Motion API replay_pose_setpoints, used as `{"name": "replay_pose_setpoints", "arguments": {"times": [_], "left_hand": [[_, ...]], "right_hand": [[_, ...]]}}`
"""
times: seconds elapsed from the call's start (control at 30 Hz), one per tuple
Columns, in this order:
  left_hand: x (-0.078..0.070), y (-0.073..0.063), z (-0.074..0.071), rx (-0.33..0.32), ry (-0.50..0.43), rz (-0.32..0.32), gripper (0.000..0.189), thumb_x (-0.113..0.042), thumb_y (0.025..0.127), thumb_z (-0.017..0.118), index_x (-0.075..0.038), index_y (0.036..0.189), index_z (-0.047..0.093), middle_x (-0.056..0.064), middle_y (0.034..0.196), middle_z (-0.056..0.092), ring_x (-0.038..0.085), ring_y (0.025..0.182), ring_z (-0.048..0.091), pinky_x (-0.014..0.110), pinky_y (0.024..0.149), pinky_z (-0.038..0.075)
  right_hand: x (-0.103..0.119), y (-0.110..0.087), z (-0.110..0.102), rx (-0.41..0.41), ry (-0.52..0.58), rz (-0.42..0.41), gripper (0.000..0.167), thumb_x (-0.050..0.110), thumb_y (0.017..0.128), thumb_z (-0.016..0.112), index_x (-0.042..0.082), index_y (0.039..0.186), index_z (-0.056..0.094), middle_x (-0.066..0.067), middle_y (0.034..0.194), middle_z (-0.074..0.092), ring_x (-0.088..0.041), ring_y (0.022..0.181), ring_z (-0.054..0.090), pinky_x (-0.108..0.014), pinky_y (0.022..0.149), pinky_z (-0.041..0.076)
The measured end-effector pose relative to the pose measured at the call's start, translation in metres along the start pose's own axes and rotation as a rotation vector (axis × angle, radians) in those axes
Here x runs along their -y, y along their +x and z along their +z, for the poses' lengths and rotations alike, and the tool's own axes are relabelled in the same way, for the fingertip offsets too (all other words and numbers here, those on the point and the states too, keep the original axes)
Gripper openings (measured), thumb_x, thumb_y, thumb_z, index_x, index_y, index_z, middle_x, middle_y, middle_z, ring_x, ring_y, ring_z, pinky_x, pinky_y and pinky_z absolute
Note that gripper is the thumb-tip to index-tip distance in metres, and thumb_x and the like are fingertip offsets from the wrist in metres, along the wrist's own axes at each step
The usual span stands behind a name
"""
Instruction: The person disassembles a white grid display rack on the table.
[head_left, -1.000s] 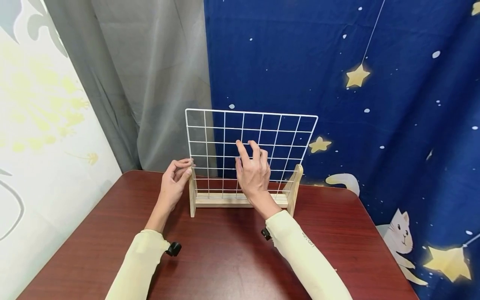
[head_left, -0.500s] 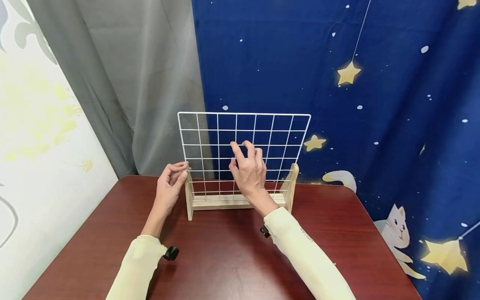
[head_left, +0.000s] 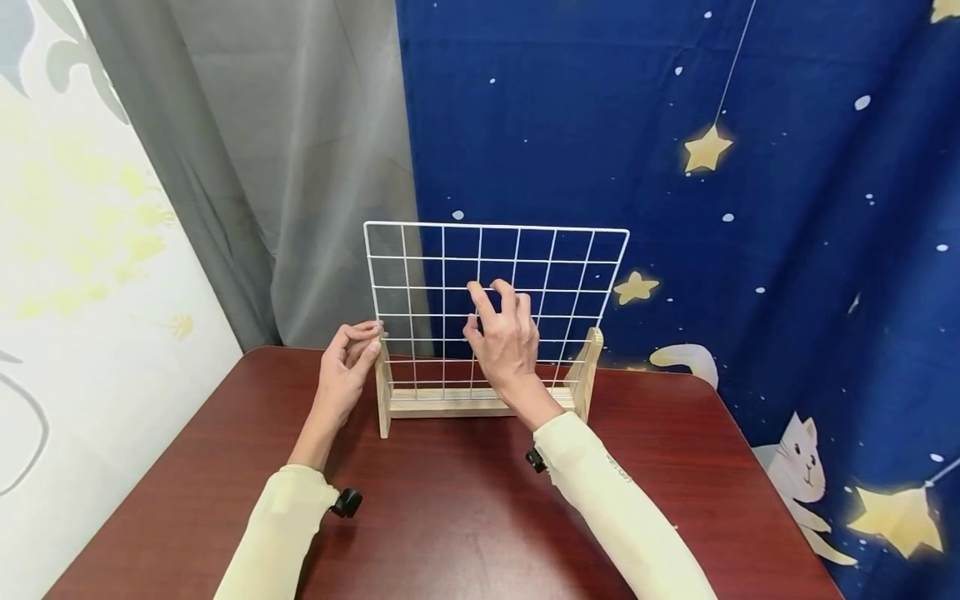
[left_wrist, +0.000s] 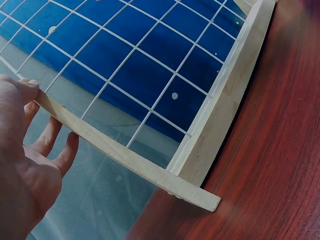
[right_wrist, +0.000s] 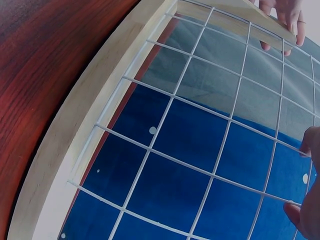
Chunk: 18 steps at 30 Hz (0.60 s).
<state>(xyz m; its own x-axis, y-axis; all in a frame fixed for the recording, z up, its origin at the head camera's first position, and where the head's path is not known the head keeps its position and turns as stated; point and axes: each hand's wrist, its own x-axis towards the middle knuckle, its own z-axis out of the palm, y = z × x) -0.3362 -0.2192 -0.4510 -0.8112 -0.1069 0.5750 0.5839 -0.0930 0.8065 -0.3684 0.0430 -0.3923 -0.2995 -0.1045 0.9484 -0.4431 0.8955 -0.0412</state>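
Observation:
A white wire grid panel (head_left: 444, 288) stands upright in a pale wooden stand, its lower edge along the bottom bar (head_left: 442, 407). At its left, my left hand (head_left: 341, 379) pinches the upper end of the wooden side piece (head_left: 384, 392). The left wrist view shows that thumb on one face of the side piece (left_wrist: 135, 162), with fingers on the other. My right hand (head_left: 510, 342) is at the middle of the grid, its bent fingers and thumb holding the wires. Only the fingertips (right_wrist: 294, 212) of that hand enter the right wrist view, at its right edge.
The stand rests on a dark red wooden table (head_left: 465, 508). Behind the table hang a grey curtain (head_left: 337, 167) and a blue star-patterned curtain (head_left: 570, 108). A pale printed curtain (head_left: 82, 275) is at the left. Black cameras (head_left: 347, 502) sit at both wrists.
The head view has shifted slightly left and back. Both hands keep their places on the stand and grid.

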Motion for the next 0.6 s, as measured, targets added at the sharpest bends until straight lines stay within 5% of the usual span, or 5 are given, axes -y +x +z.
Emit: {"name": "replay_pose_setpoints", "arguments": {"times": [0.6], "left_hand": [[-0.0010,-0.0013,0.0017,-0.016,0.024,-0.019,0.027,0.005,0.101,0.064,0.018,0.122,0.052,0.002,0.135,0.065,0.015,0.123,0.072,0.014,0.099,0.056]], "right_hand": [[0.0032,0.0059,-0.0015,0.048,0.002,-0.003,0.050,0.019,0.088,0.077,0.029,0.135,0.065,-0.007,0.133,0.063,-0.028,0.099,0.060,-0.037,0.059,0.061]]}}
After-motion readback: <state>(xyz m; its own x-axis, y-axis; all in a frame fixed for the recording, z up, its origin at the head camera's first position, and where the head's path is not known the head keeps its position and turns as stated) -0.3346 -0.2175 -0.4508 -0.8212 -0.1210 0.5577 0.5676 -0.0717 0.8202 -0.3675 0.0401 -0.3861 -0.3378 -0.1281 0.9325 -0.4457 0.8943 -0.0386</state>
